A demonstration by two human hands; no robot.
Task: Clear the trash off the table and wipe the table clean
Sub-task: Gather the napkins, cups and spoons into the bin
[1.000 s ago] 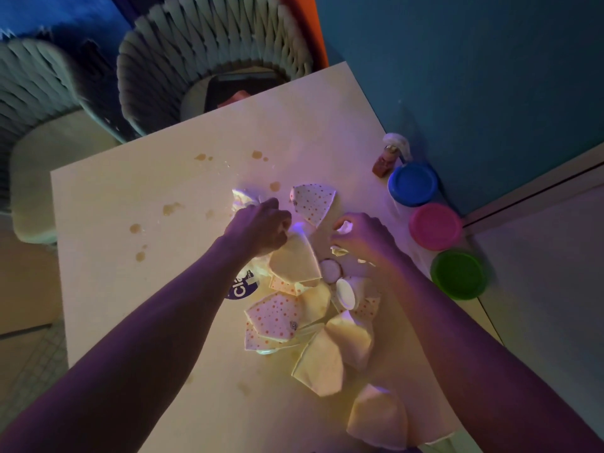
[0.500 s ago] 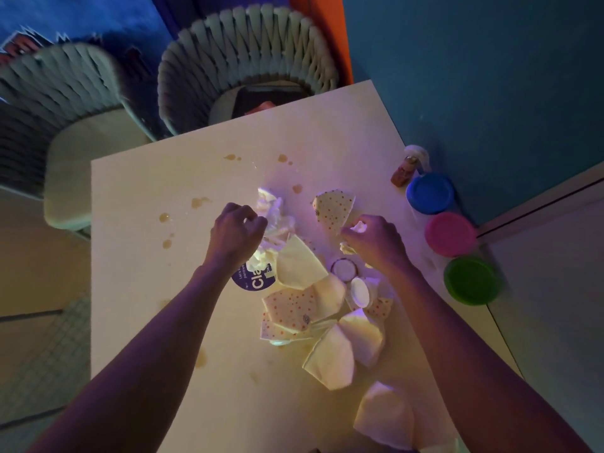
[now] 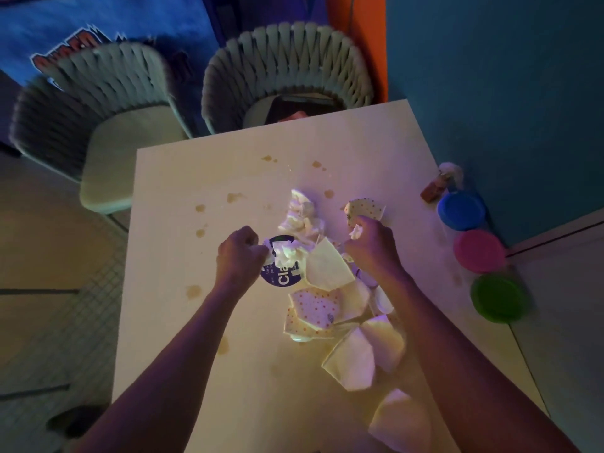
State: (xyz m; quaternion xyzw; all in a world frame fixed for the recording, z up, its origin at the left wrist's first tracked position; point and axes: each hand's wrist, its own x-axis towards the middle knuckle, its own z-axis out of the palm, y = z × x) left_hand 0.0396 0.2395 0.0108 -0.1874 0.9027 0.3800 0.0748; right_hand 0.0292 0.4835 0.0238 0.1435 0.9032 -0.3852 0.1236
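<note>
A pale table (image 3: 202,322) carries a heap of trash in its middle: torn dotted paper pieces (image 3: 315,307), plain cream pieces (image 3: 349,358), a crumpled white tissue (image 3: 300,214) and a round dark-blue label (image 3: 282,277). My left hand (image 3: 240,255) is closed at the heap's left edge, pinching a white crumpled scrap (image 3: 284,251). My right hand (image 3: 372,246) is closed on a small white scrap (image 3: 356,231) at the heap's right side, just below a dotted paper piece (image 3: 364,207). Brown stains (image 3: 233,197) dot the far and left table surface.
Three tubs with blue (image 3: 461,210), pink (image 3: 478,251) and green (image 3: 498,297) lids stand along the table's right edge by a teal wall. A small bottle (image 3: 436,188) stands behind them. Two woven chairs (image 3: 287,67) stand at the far side.
My left hand has pulled back left and toward me off the crumpled tissue, uncovering the tissue and the blue label. My right hand has lifted a small white scrap. The view has shifted.
</note>
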